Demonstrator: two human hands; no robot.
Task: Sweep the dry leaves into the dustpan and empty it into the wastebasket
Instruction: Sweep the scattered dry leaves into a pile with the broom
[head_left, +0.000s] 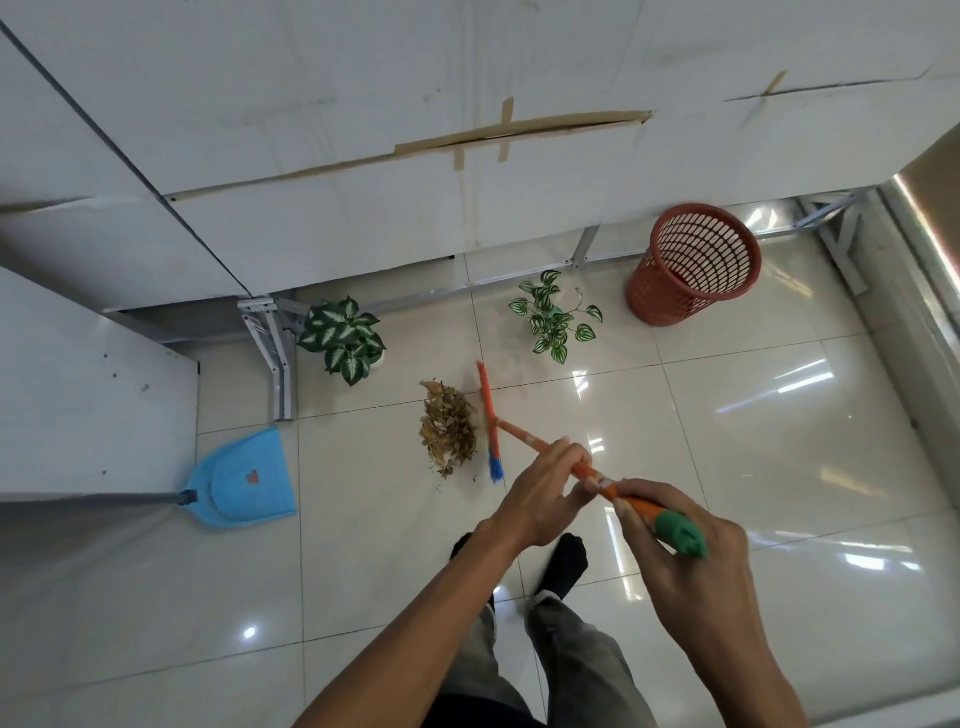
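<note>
A pile of dry brown leaves (448, 428) lies on the glossy tile floor. An orange broom (489, 415) with blue bristle tips stands right beside the pile's right edge. My left hand (540, 493) grips the orange broomstick lower down. My right hand (685, 556) holds its upper end near the green cap. A blue dustpan (249, 480) with a grey handle lies on the floor to the left, apart from the leaves. A red mesh wastebasket (693, 262) stands upright at the back right.
Two potted leafy plants (343, 338) (553, 317) sit behind the leaves near a white panel wall on metal brackets (278, 353). A white cabinet (78, 389) fills the left. My feet in dark socks (563, 564) stand just behind the hands.
</note>
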